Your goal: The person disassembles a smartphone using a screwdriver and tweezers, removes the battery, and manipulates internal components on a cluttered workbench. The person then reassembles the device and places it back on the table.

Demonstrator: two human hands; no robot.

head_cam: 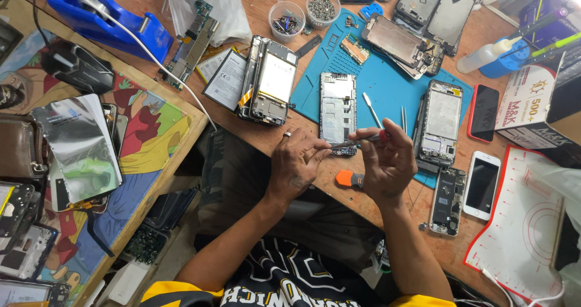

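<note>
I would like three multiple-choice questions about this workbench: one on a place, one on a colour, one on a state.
1. Where does the tape dispenser stand?
A. top left
B. bottom right
C. on the blue mat

2. What colour is the mat under the opened phones?
A. red
B. blue
C. green

3. What is the state of the white phone?
A. opened
C. bent
B. whole, screen dark

Answers:
1 A, it sits at the bench's upper left corner.
2 B, its bare surface is blue.
3 B, it lies closed with a black screen.

Wooden workbench point(266, 139) — blue mat point(375, 80) — bright light.
</note>
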